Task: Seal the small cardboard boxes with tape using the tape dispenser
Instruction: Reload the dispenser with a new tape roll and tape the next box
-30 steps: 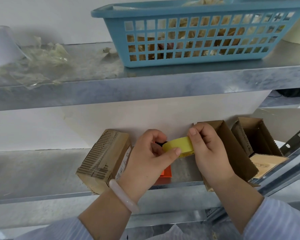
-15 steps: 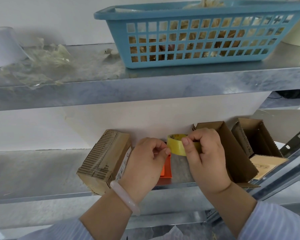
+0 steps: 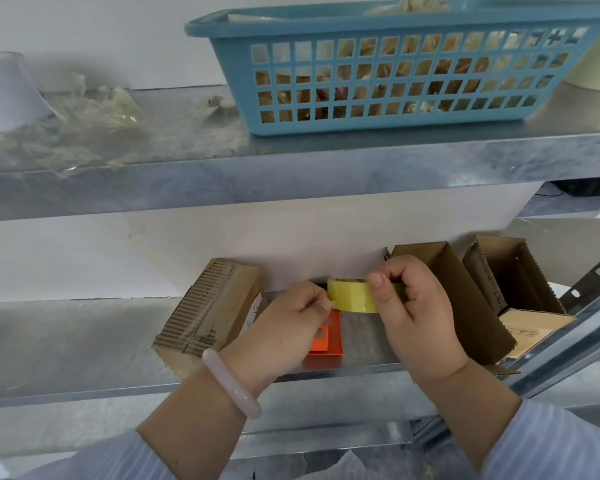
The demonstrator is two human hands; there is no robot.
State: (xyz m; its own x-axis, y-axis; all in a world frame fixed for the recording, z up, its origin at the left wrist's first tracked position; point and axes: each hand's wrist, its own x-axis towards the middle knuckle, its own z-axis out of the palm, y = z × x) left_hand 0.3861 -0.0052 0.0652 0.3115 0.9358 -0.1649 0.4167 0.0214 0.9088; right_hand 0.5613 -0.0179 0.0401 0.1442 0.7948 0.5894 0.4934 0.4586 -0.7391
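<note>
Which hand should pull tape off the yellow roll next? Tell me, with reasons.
Left. The left hand pinches the yellow tape roll at its left edge, likely the loose end; the right hand grips the roll, steadying it.

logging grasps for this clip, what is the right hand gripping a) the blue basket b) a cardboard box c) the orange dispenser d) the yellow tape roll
d: the right hand is curled round the yellow tape roll, while the orange dispenser lies ungripped on the lower shelf.
</note>
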